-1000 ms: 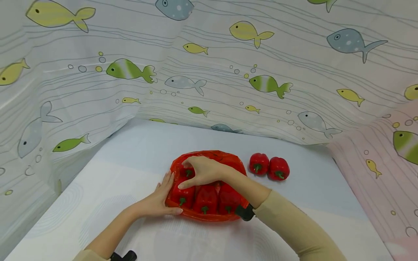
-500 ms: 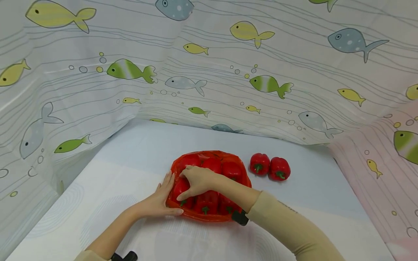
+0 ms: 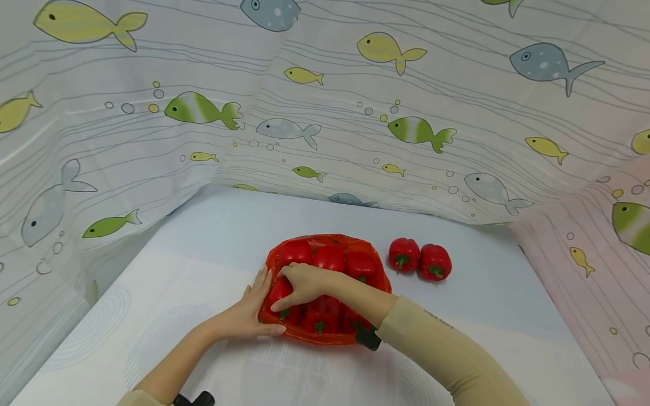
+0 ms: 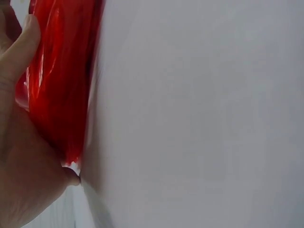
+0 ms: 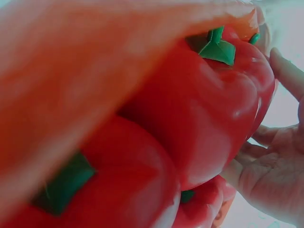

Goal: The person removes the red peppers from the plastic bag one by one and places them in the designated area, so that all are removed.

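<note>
A red plastic bag [image 3: 325, 339] sits on the table, its mouth spread wide around several red bell peppers. My right hand [image 3: 306, 283] reaches over it and grips the red bell pepper [image 3: 280, 290] at the front left, thumb on the near side and fingers behind. The right wrist view shows that bell pepper [image 5: 209, 109] close up, green stem at its top, with my fingers along its side. My left hand [image 3: 247, 316] rests spread against the bag's left side. In the left wrist view, its thumb [image 4: 26, 45] lies on the bag's red wall [image 4: 61, 85].
Two more red bell peppers, a left one [image 3: 403, 255] and a right one [image 3: 434, 262], lie side by side on the white table [image 3: 228, 225] to the right of the bag. A fish-patterned curtain [image 3: 325, 101] encloses the table at the back and sides.
My right hand has come down and toward me, onto the front left bell pepper, uncovering the back row. My left hand stays against the bag.
</note>
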Available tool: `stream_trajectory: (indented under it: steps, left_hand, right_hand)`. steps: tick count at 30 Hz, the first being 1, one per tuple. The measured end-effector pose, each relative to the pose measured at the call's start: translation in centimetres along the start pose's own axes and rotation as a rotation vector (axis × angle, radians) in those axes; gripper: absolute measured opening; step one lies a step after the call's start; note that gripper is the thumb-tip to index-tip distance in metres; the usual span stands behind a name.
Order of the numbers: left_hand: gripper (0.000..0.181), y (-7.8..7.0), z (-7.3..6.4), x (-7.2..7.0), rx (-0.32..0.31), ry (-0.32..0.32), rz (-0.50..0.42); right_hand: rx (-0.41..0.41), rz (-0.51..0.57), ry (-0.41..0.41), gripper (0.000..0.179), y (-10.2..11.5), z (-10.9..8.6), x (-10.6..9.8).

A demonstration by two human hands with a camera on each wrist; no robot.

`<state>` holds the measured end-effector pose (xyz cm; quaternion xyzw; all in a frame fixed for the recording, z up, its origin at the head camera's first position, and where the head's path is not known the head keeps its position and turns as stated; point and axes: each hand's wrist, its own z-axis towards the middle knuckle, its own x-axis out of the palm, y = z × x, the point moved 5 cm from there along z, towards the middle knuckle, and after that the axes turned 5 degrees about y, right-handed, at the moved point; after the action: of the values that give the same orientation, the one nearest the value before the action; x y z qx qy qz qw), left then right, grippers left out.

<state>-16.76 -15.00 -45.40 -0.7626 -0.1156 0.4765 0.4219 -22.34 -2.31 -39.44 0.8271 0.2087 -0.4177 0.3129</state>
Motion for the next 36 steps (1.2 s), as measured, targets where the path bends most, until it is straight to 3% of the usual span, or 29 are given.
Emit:
stream_trajectory:
  steps: [10, 18, 26, 36]
  left_hand:
    - [0.121, -0.1, 0.1, 0.0, -0.002, -0.003, 0.000]
    - [0.120, -0.1, 0.1, 0.0, 0.017, -0.018, 0.005]
    - [0.119, -0.1, 0.2, -0.2, 0.036, -0.041, 0.004]
    - [0.119, -0.2, 0.1, -0.1, 0.027, -0.040, 0.011]
  right_hand:
    - [-0.034, -0.015, -0.058, 0.074, 0.3, -0.1, -0.1]
    - [-0.060, 0.000, -0.144, 0.076, 0.5, -1.5, -1.6]
    - [-0.140, 0.055, -0.313, 0.075, 0.6, -3.6, -3.1]
    - [-0.314, 0.228, -0.538, 0.080, -0.4, -6.4, -4.0]
